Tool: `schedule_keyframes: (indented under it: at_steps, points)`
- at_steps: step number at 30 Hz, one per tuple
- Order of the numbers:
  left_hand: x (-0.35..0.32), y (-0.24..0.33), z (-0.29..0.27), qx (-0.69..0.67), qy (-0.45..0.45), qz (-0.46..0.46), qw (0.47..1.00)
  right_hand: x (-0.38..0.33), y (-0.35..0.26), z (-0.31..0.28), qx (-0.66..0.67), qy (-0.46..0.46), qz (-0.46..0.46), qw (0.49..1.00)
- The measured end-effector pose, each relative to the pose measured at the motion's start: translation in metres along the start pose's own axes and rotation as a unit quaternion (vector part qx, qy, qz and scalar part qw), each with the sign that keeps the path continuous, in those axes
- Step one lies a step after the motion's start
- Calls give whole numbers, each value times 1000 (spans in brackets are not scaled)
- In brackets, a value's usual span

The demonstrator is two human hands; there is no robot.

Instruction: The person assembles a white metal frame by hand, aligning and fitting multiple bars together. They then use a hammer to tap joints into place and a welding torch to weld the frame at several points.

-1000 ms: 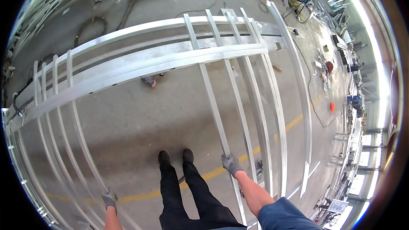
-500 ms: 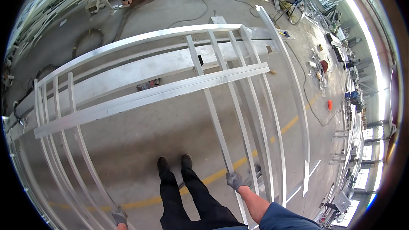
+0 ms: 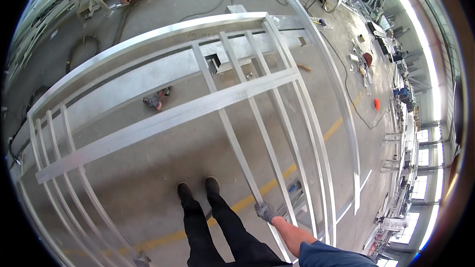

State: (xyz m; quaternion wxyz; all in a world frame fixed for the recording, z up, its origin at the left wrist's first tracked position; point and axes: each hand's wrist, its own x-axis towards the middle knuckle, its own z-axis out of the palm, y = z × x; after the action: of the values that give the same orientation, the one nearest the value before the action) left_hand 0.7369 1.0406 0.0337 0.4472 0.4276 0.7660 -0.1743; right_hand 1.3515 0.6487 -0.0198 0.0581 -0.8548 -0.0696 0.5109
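Metal frame (image 3: 208, 104): right hand (image 3: 265, 211) wraps 1 bar, arm extended down.

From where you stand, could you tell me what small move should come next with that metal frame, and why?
Probably steady it and settle both grips first: the large metal frame is raised over the floor, the right hand holds one bar, the left hand is barely in view at the edge, and a power tool lies beneath.
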Motion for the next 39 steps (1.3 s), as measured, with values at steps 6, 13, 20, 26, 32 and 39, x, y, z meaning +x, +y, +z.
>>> schedule_keyframes:
  at_steps: [6,13,20,26,32,39]
  points:
    - [-8,15,7,44,16,1,999,7,1,7,-23,110,-107,988]
    - [-30,32,66,-137,31,-72,988,77,94,-28,-20,12,-171,985]
    - [-43,55,6,138,152,198,958,6,1,-32,241,58,152,957]
    - [-57,12,5,55,83,76,992,-69,8,-48,-217,86,-259,937]
    - [-88,61,35,97,38,-77,992,5,72,-66,-422,244,-311,816]
    - [-121,124,-30,180,-15,-14,983,-54,-42,-136,-401,58,-111,907]
